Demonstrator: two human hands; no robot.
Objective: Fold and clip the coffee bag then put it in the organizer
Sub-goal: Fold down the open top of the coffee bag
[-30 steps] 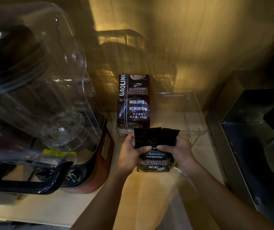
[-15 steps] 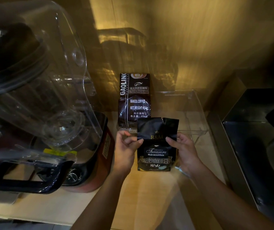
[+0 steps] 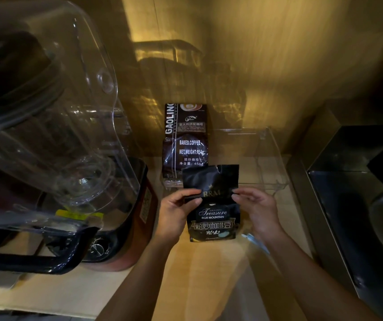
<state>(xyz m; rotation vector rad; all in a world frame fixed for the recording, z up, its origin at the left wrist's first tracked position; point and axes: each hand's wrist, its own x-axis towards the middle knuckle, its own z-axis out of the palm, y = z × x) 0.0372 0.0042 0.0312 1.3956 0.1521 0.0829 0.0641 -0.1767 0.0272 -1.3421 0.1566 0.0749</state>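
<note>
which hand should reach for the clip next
Probably the right hand: a pale, blurred object that may be the clip lies beside its wrist, while the left hand pinches the black coffee bag.

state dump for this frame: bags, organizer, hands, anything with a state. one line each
Black bag: upright on the counter, top flap up, unfolded, no clip on it.
Brown bag: upright in the organizer, left end.
Organizer: clear, its right part bare.
Left hand: pinching the black bag's left edge.
Right hand: fingers at the bag's right edge.
Blender lid: tilted open.
</note>
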